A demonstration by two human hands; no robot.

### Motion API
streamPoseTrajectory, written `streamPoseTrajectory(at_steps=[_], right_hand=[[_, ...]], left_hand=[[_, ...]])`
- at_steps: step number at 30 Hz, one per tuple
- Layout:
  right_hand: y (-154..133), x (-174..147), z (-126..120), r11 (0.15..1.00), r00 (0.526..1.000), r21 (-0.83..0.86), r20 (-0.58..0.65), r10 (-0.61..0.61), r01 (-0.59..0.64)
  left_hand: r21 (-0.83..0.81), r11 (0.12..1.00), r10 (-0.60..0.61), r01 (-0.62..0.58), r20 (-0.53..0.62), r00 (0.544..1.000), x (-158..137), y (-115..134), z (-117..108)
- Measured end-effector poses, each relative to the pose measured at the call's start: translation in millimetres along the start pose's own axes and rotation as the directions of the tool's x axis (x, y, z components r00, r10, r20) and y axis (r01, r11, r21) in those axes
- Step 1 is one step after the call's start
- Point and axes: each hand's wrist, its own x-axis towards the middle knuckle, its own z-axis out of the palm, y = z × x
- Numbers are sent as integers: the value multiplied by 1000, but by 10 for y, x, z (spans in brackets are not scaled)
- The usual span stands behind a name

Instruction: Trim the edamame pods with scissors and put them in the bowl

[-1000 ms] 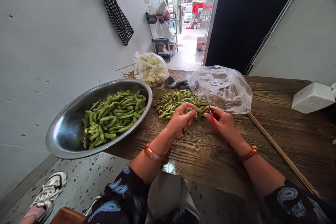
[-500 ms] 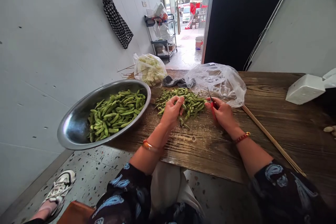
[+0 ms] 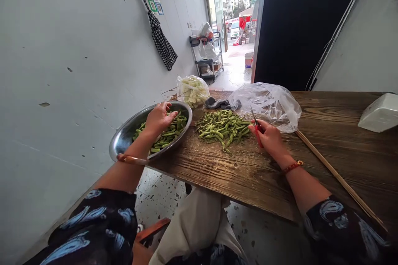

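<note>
My left hand (image 3: pixel 159 119) is over the steel bowl (image 3: pixel 120 149), its thumb and fingers parted, with nothing seen between them. Green soybean pods (image 3: pixel 166 137) lie in the bowl beneath it, partly covered by the hand and forearm. Red-handled scissors (image 3: pixel 258 134) are gripped in my right hand (image 3: pixel 271 140), blades pointing up and away. Just left of that hand, a loose pile of pods (image 3: pixel 224 126) is spread on the wooden table (image 3: pixel 211 169), mixed with small trimmings at its left side.
Behind the pile lie a dark grey cloth (image 3: pixel 217 103) and a crumpled clear plastic bag (image 3: pixel 267 103). A bag of pale cauliflower (image 3: pixel 193 91) stands behind the bowl. Long thin sticks (image 3: pixel 338 178) cross the table at right, and a white tissue pack (image 3: pixel 381 112) sits farther right.
My left hand has moved left from the pile to above the bowl, its pinch on a pod now released. The right hand keeps the scissors beside the pile. The view has shifted left.
</note>
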Motion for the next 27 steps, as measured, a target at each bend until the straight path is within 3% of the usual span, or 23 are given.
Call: streamPoseTrajectory(at_steps=[2,5,10,14,19,23,27], right_hand=[[5,-5,14,1000,1000,3,1,-4,4],[11,-10,25,1000,1000,5,8,-6,6],[20,7,11,1000,1000,21,6,9,-9],[25,29,3,999,1000,30,-14,21,-20],[6,38,-1,999,1000,37,-13,21,-20],[-33,39,-16,998,999,34,-4,45,-45],[-55,40,-27,997,998,44,6,65,-65]], left_hand=[[55,996,68,-69,17,998,-20,-21,-40],[-33,983,180,-179,33,983,-41,207,51],[-164,940,330,-299,212,920,6,791,567],[-150,972,225,-183,346,911,142,1026,1114],[-145,989,83,-38,314,946,368,1080,1629],[-215,977,59,4,285,957,429,1118,1817],[-336,941,125,-30,263,957,346,1219,1790]])
